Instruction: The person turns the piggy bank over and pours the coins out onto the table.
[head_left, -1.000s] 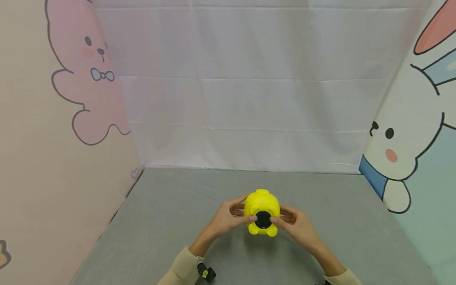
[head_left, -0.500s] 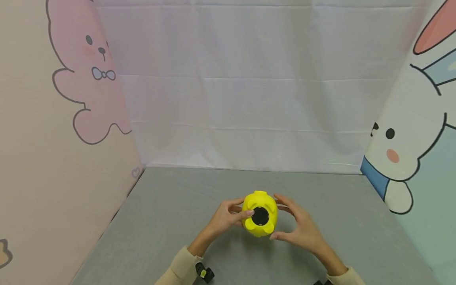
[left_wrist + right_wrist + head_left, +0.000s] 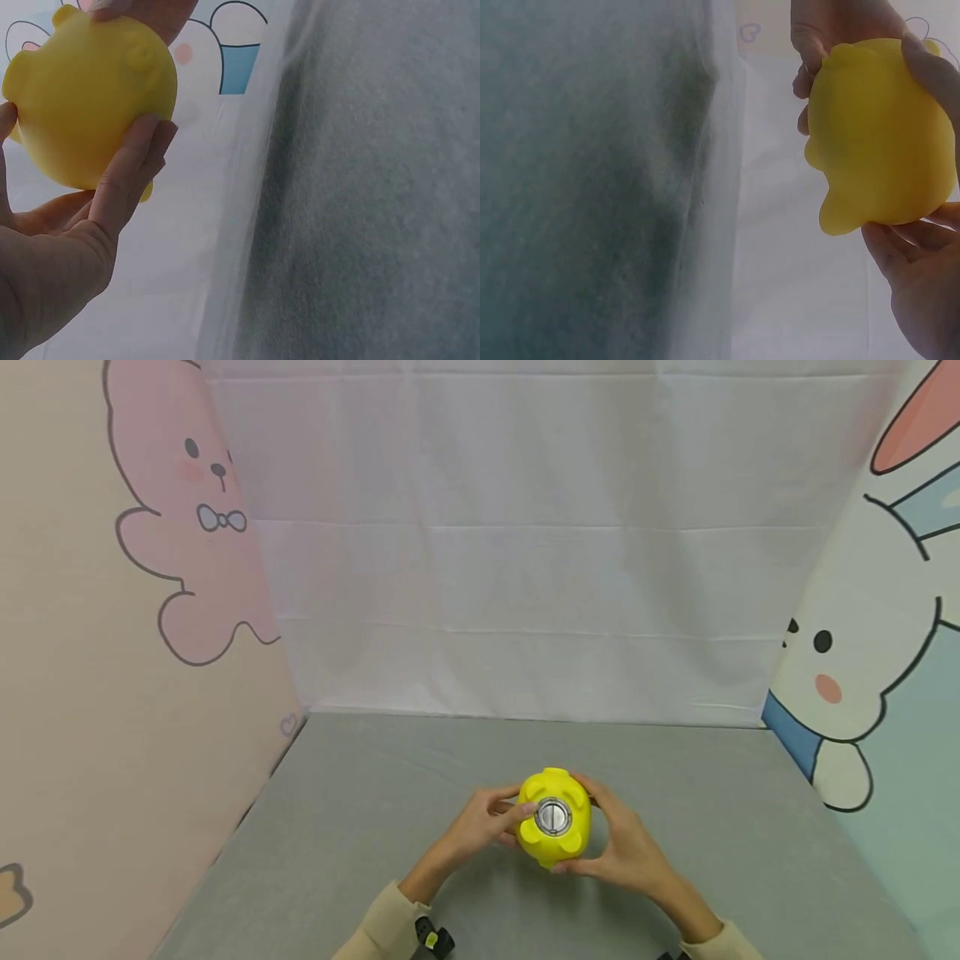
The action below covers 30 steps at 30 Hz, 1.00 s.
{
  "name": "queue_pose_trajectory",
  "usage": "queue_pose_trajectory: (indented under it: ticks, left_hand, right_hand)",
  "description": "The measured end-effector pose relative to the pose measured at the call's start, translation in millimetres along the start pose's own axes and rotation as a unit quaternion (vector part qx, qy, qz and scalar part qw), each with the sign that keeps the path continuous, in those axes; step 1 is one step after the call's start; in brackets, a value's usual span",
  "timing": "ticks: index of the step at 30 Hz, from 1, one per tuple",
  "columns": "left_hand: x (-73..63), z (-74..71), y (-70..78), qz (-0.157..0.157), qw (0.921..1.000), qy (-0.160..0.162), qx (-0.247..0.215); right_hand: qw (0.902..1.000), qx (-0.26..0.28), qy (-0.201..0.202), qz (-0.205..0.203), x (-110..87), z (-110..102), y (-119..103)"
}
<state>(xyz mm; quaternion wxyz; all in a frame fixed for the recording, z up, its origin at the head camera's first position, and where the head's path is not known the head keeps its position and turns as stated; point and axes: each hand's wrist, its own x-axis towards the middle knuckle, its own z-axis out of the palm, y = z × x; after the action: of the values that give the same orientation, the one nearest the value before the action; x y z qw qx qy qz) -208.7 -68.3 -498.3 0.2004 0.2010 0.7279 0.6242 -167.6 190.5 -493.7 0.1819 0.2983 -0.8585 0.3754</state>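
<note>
A rounded yellow piggy bank (image 3: pixel 532 837) is held above the grey table, its stubby-footed underside turned to the head view. A silver-looking disc (image 3: pixel 553 817) with a line across it sits in the middle of that underside. My left hand (image 3: pixel 471 823) grips the left side, thumb beside the disc, fingers behind. My right hand (image 3: pixel 628 850) holds the right side, fingers near the top and thumb below. Smooth yellow sides of the piggy bank (image 3: pixel 82 105) fill the upper left of the left wrist view. In the right wrist view the piggy bank (image 3: pixel 877 142) sits between both hands.
A grey cloth-covered table (image 3: pixel 375 777) lies below. White fabric (image 3: pixel 525 568) hangs behind it. Cartoon-printed walls (image 3: pixel 112 735) flank both sides. A small black device (image 3: pixel 435 937) is worn at the left wrist.
My right hand lets go, shifts its fingers to the top and thumb to the bottom, and grips again. The underside turns further toward the head view; its disc looks silver instead of black.
</note>
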Motion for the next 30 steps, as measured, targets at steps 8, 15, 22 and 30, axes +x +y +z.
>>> queue_pose_trajectory:
  ticks: [8, 15, 22, 30]
  left_hand:
    - [-0.7, -0.3, -2.2, 0.017, 0.9997, -0.014, -0.006]
    - [-4.1, -4.6, 0.3, 0.041, 0.9990, 0.004, 0.018]
    - [-7.2, -6.9, 4.8, 0.098, 0.9850, 0.048, 0.134]
    - [-11.0, -3.7, 7.4, 0.111, 0.9832, -0.004, 0.144]
  right_hand:
    - [0.9985, 0.027, 0.002, 0.047, -0.7, -2, 0]
    - [0.9887, 0.110, -0.007, 0.101, -2.5, -10, -1]
    - [0.9823, 0.143, -0.028, 0.118, -1.2, -12, -1]
    - [0.9804, 0.146, -0.045, 0.124, -1.3, -8, -2]
